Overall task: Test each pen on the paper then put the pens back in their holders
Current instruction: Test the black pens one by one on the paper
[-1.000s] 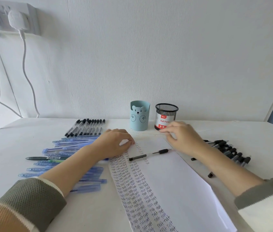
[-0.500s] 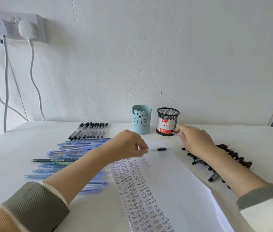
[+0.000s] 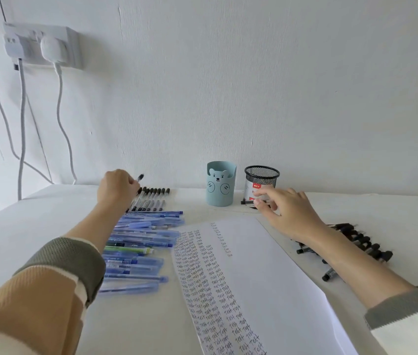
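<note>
My left hand [image 3: 117, 187] grips pen [image 3: 140, 178] over black row [image 3: 155, 198]: lay parallel. Right hand [image 3: 287, 211] pinches second pen [image 3: 246, 202] by mesh holder [image 3: 261, 175].

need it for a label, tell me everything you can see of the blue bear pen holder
The blue bear pen holder is a pale blue cylinder, matte like plastic, with a bear's face, ears and two round paws on its front. It stands upright on the white table, left of the black mesh holder, apart from it. No pens show above it.

Pale blue bear-faced cup [image 3: 220, 185], black mesh cup [image 3: 262, 175], blue pens [image 3: 143, 242], white paper [image 3: 266, 278].
</note>
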Available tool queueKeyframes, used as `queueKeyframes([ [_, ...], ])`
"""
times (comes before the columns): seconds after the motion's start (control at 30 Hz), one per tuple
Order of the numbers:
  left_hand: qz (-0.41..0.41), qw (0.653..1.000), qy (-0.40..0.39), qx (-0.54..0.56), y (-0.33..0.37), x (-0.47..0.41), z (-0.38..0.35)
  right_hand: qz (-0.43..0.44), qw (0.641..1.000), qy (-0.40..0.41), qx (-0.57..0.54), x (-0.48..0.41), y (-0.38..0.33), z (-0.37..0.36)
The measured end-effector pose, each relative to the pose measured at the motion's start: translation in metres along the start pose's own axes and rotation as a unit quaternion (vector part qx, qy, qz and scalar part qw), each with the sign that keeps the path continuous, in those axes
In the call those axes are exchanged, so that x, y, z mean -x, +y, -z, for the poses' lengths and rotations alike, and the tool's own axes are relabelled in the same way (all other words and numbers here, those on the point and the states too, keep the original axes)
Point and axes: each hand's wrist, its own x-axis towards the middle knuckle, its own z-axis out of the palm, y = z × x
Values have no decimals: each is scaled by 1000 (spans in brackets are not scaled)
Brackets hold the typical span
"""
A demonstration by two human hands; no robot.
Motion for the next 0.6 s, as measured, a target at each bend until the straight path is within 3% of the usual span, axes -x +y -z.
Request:
queueKeyframes([
  [0.4, -4, 995, -25, -96, -10, 4, -14, -8, 999, -29, -35, 3, -2, -6],
  [0.6, -2, 995, -64, -71, -17, 1, -22, -110, 975, -46, -186, 4, -23, 11],
])
